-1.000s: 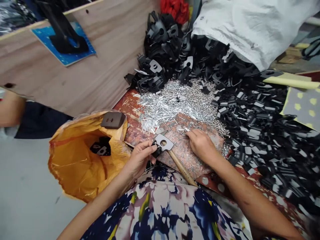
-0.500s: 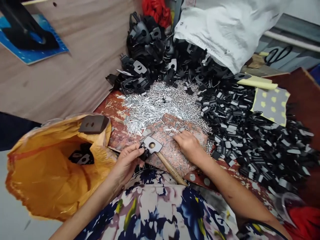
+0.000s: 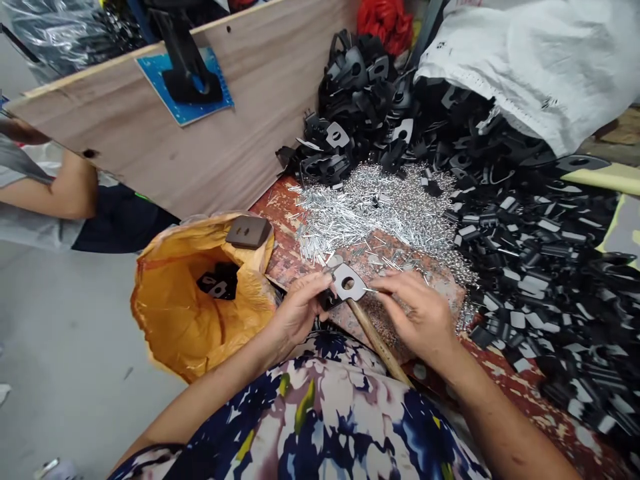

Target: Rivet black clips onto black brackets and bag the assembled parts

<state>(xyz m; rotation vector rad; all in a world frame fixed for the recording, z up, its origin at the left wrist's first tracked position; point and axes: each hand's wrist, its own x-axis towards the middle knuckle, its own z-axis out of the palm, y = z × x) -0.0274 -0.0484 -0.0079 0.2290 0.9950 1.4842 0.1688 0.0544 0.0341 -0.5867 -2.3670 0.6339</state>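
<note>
My left hand point(image 3: 303, 303) grips a black plastic part point(image 3: 349, 283) with a flat grey face and a round hole. Close by on the right, my right hand point(image 3: 417, 310) pinches a thin metal pin point(image 3: 370, 290), its tip by the part's right edge. Beneath the part lies a wooden handle point(image 3: 380, 343), perhaps a hammer's; its head is hidden. A speckled stone slab point(image 3: 435, 273) is under my hands. Behind it spreads a heap of silvery pins point(image 3: 350, 213).
Small black pieces point(image 3: 540, 287) cover the right side. Larger black parts point(image 3: 350, 73) pile up behind, beside a white sack point(image 3: 525, 67). At left stand an open yellow sack point(image 3: 165, 327) with black parts inside and a wooden board point(image 3: 260, 87). Another person's arm point(image 3: 65, 187) shows beyond the board.
My right hand has left the loose pins on the slab and come to the part's right edge with a pin. My left hand still holds the part. The view has turned left.
</note>
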